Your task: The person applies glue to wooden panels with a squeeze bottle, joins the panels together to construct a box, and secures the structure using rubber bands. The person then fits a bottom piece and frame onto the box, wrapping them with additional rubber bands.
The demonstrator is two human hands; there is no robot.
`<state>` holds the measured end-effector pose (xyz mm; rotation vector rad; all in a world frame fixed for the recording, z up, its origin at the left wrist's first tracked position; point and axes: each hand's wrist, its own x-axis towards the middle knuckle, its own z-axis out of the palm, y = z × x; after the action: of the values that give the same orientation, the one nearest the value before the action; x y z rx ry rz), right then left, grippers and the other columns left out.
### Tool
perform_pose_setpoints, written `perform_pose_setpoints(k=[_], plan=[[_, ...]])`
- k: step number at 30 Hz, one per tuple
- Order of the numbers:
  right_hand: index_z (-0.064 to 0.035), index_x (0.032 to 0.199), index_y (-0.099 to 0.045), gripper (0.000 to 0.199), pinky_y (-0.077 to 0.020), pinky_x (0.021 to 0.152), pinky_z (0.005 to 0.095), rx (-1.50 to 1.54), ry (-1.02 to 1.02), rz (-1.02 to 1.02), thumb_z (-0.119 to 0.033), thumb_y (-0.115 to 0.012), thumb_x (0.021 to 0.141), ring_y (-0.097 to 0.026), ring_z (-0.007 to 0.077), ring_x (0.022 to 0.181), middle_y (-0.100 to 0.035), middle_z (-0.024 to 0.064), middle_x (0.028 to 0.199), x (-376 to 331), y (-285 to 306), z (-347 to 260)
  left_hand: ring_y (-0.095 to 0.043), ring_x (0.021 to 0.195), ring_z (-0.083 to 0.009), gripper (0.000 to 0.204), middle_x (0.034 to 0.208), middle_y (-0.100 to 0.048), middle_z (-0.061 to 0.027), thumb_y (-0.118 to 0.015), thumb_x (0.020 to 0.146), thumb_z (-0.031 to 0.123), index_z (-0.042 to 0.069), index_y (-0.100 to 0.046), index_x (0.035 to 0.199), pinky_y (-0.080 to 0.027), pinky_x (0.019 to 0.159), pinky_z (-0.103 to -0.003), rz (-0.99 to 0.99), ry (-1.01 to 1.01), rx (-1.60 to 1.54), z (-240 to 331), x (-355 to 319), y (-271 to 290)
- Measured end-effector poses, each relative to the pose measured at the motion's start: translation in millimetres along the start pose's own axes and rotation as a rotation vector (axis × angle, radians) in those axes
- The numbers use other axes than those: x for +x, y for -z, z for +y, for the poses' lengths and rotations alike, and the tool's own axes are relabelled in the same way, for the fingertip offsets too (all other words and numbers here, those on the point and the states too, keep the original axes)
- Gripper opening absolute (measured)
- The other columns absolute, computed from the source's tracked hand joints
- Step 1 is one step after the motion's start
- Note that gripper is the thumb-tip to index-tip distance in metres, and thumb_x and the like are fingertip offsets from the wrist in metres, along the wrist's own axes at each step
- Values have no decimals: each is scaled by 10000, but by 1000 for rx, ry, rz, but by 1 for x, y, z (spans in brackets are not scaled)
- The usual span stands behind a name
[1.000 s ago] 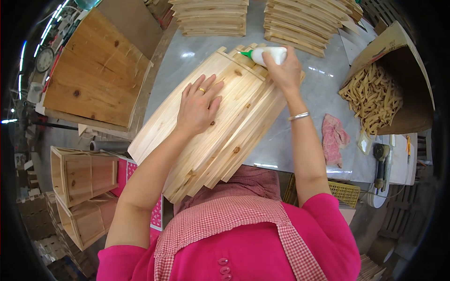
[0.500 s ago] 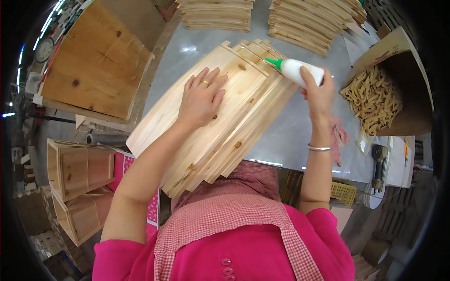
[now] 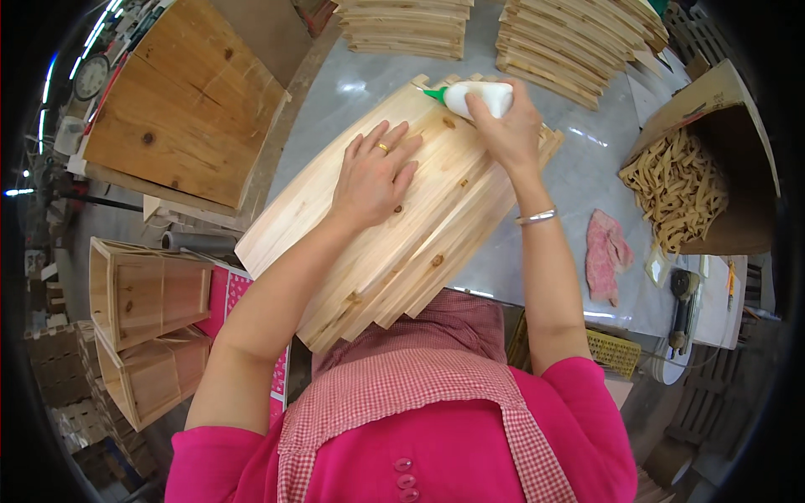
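A fanned stack of pale wooden boards (image 3: pixel 419 243) lies on the grey tabletop (image 3: pixel 579 180), jutting over its near edge. My left hand (image 3: pixel 375 173), a ring on one finger, rests flat on the top board with fingers spread. My right hand (image 3: pixel 505 126) grips a white glue bottle (image 3: pixel 471 96) with a green nozzle. The nozzle points left at the far end of the boards. A bracelet sits on my right wrist.
Two piles of wooden slats (image 3: pixel 579 42) lie at the table's far side. A cardboard box of small wooden pieces (image 3: pixel 679 184) stands right, with a pink rag (image 3: pixel 605 251) and a nail gun (image 3: pixel 683 302) nearby. Wooden planter boxes (image 3: pixel 142 293) stand left; a large wooden panel (image 3: pixel 184 101) lies beyond.
My right hand with the glue bottle swung out to the right, then came back left to the far end of the boards. The left hand stayed flat on the stack.
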<state>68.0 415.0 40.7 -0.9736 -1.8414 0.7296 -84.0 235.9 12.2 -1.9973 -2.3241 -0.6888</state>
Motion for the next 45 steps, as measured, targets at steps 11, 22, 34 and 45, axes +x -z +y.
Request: perform_pose_setpoints(k=[11, 22, 34, 45], plan=[[1, 1092, -618, 454, -546, 777, 405, -88, -77, 70, -271, -813, 786, -697, 295, 834, -710, 172, 929, -76, 104, 19, -364, 1447, -286, 395, 1510, -496, -67, -545, 999, 292, 171, -608, 1369, -256, 1180, -472, 2, 8, 9, -4, -1, 2], [1, 1008, -589, 363, -417, 414, 218, 339, -449, 308, -308, -746, 900, -561, 93, 506, -640, 73, 794, -101, 99, 46, -380, 1436, -286, 404, 1514, -488, -77, -528, 1007, 266, 150, -588, 1389, -270, 1170, -439, -5, -22, 43, 0, -1, 0], [27, 1088, -573, 419, -502, 477, 253, 368, -471, 106, -279, -768, 879, -608, 129, 688, -636, 99, 925, -156, 93, 12, -381, 1438, -306, 422, 1519, -481, -87, -490, 1021, 337, 172, -572, 1401, -293, 1157, -477, 42, -24, 83, -14, -3, -10], [31, 1147, -553, 407, -507, 771, 317, 315, -202, -267, -223, -746, 895, -593, 169, 889, -628, 123, 1005, -267, 79, -63, -424, 1374, -377, 417, 1454, -506, -161, -476, 1003, 340, 100, -578, 1328, -350, 1107, -504, -22, 0, -36, 1, -10, 10]])
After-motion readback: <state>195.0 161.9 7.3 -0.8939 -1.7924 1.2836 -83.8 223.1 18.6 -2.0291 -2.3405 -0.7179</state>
